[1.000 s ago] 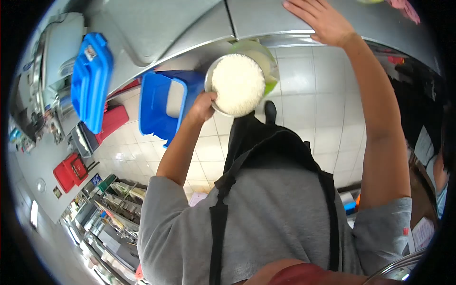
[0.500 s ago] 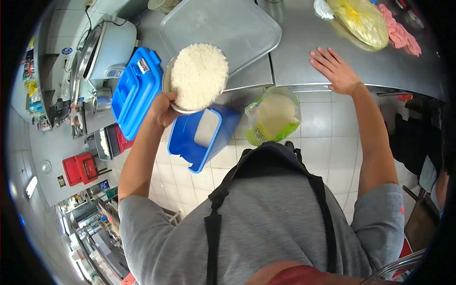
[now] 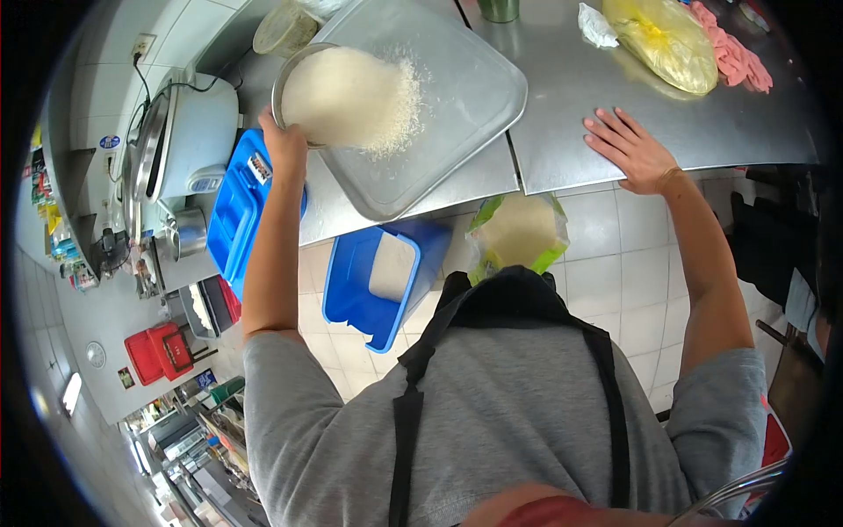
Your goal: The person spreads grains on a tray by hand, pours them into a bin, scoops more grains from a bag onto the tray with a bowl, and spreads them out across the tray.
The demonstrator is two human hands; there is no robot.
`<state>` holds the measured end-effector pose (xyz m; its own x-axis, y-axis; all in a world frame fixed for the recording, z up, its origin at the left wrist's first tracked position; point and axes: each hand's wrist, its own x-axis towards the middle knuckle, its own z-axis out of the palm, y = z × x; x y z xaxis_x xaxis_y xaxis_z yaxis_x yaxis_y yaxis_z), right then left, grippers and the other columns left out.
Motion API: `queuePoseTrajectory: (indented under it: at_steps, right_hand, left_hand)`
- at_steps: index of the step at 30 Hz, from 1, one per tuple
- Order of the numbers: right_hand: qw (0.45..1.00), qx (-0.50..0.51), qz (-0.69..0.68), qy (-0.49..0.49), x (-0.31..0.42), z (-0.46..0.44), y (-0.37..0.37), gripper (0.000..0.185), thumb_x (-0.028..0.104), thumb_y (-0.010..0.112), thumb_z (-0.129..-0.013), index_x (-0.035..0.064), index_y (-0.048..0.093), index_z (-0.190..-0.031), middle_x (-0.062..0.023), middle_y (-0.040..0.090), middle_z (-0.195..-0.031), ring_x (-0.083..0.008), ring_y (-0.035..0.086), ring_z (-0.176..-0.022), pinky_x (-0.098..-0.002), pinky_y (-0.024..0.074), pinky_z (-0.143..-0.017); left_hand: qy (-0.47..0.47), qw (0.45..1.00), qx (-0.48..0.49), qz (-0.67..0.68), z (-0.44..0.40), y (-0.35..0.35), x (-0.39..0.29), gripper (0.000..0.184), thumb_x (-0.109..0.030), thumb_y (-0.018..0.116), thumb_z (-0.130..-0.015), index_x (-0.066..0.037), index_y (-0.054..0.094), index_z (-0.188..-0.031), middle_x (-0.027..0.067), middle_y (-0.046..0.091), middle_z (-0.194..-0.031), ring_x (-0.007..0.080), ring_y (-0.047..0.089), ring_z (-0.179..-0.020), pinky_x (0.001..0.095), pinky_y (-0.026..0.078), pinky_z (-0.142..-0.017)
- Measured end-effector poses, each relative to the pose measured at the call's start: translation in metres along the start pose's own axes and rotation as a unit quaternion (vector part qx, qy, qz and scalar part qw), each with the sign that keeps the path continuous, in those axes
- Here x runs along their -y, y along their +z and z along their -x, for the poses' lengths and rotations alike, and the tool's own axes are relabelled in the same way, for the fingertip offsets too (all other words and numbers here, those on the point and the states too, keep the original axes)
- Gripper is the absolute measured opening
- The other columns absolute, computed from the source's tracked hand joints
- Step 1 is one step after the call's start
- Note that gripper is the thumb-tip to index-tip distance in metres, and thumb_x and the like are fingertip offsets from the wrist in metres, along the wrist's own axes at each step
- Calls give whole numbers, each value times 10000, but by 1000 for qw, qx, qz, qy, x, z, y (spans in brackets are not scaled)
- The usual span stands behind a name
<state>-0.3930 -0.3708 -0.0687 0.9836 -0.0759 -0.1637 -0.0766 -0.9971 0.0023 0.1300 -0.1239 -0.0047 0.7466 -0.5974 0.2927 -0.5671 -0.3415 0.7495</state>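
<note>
My left hand (image 3: 286,145) grips the rim of a round metal bowl (image 3: 277,95), tilted over a grey tray (image 3: 470,92). White rice (image 3: 338,92) fills the bowl and spills from its right side onto the tray, with loose grains scattered there. Palm down, my right hand (image 3: 634,158) rests near the front edge of the steel table (image 3: 562,114), fingers stretched out and nothing in them.
Below the table edge stand a blue bin (image 3: 347,285) with rice inside and an opened bag (image 3: 518,230) of pale grains. A blue lid (image 3: 237,215) and a large cooker (image 3: 206,123) are at left. A yellow plastic bag (image 3: 663,44) and pink cloth (image 3: 733,57) lie at far right.
My left hand has carried the bowl forward and left, from the tray's front edge to above it, and tipped it. Rice now flows onto the tray. My right hand stays flat on the table.
</note>
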Motion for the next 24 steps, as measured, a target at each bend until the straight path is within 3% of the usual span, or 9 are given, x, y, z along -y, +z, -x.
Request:
queuePoseTrajectory:
  at_steps: [1, 2, 5, 10, 13, 16, 18, 20, 24]
  right_hand:
    - [1000, 1, 2, 2, 0, -1, -1, 1163, 231, 872, -628, 123, 213, -1580, -57, 165, -1670, -287, 135, -1543, -486, 132, -1275]
    - [1000, 4, -8, 2, 0, -1, -1, 1178, 230, 880, -616, 125, 211, -1580, -58, 165, -1670, -288, 135, -1543, -488, 134, -1275]
    - [1000, 4, -17, 1, -1, -2, -1, 1200, 229, 893, -598, 128, 210, -1580, -61, 166, -1669, -290, 137, -1542, -490, 140, -1274]
    - [1000, -4, -18, 1, 0, -2, 2, 1210, 223, 900, -583, 127, 217, -1577, -63, 168, -1668, -293, 141, -1541, -492, 147, -1274]
    - [1000, -4, -13, 0, -1, -2, -1, 1202, 225, 901, -580, 125, 230, -1572, -63, 175, -1667, -295, 145, -1540, -493, 146, -1273]
    - [1000, 3, -19, 3, 1, 0, -3, 1187, 224, 899, -584, 122, 244, -1568, -65, 181, -1666, -295, 145, -1541, -494, 147, -1271]
    - [1000, -3, -23, -2, 0, 1, -3, 1164, 217, 891, -600, 119, 251, -1567, -68, 186, -1665, -292, 141, -1542, -493, 146, -1269]
    - [1000, -4, -25, -4, -2, 1, -1, 1152, 219, 887, -608, 119, 255, -1565, -69, 185, -1665, -291, 141, -1543, -494, 145, -1269]
    - [999, 8, -33, -14, -4, 3, -4, 1098, 217, 868, -639, 119, 277, -1559, -72, 196, -1662, -289, 143, -1543, -496, 143, -1266]
  left_hand:
    - [35, 998, -13, -50, -7, -2, 1, 550, 90, 460, -777, 30, 434, -1323, 251, 544, -1293, 365, 553, -1232, 395, 425, -1046]
    - [35, 998, -14, -47, -11, -2, 2, 550, 90, 460, -777, 30, 434, -1323, 251, 544, -1293, 365, 553, -1232, 395, 425, -1046]
    - [204, 964, -70, -155, -14, -6, -20, 606, 116, 495, -774, 25, 406, -1366, 256, 490, -1359, 433, 529, -1242, 433, 436, -1048]
    - [277, 927, -123, -221, -17, -21, -75, 677, 145, 594, -731, 19, 409, -1369, 240, 487, -1362, 447, 518, -1234, 454, 453, -1033]
    - [401, 863, -180, -247, -34, -35, -77, 669, 175, 559, -737, 25, 418, -1373, 249, 498, -1342, 447, 510, -1237, 446, 443, -1049]
    - [281, 922, -214, -160, -30, -31, -79, 592, 129, 525, -789, 53, 438, -1369, 249, 498, -1362, 422, 502, -1272, 428, 386, -1099]
    - [280, 930, -197, -133, -32, -22, -55, 579, 107, 505, -819, 30, 448, -1389, 241, 512, -1365, 409, 502, -1283, 417, 382, -1102]
    - [277, 939, -84, -184, -22, -9, -44, 590, 66, 499, -849, -41, 444, -1427, 219, 537, -1350, 415, 550, -1226, 442, 446, -1039]
    - [206, 958, -122, -155, 1, 33, -57, 610, 81, 472, -849, -87, 462, -1436, 199, 538, -1378, 396, 552, -1240, 433, 452, -1033]
